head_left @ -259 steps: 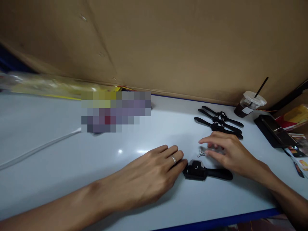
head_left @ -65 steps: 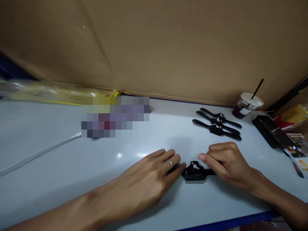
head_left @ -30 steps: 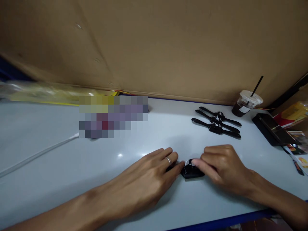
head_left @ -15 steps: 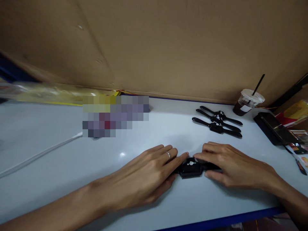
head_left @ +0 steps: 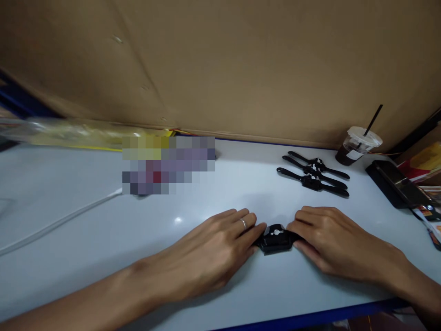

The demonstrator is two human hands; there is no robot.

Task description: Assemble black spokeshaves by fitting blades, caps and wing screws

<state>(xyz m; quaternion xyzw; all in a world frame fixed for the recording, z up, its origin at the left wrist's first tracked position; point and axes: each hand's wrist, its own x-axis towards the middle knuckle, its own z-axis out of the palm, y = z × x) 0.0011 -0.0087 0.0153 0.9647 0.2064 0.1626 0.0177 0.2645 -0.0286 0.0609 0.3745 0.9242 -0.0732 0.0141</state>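
A black two-handled tool with silver metal parts at its middle lies near the front of the white table. My left hand, with a ring on one finger, is closed around its left handle. Its right handle is gripped by my right hand. Both handles are mostly hidden under the fingers; the middle block shows between the hands. Three similar black tools lie side by side behind my right hand.
A lidded cup with a straw stands at the back right, near a black case. A pixelated item with a white cable lies left of centre. Yellow plastic packaging runs along the cardboard wall.
My right hand's fingers have drawn back slightly from the tool's middle and closed on the handle. The left fingertips have closed in on the left handle. The view has shifted slightly.
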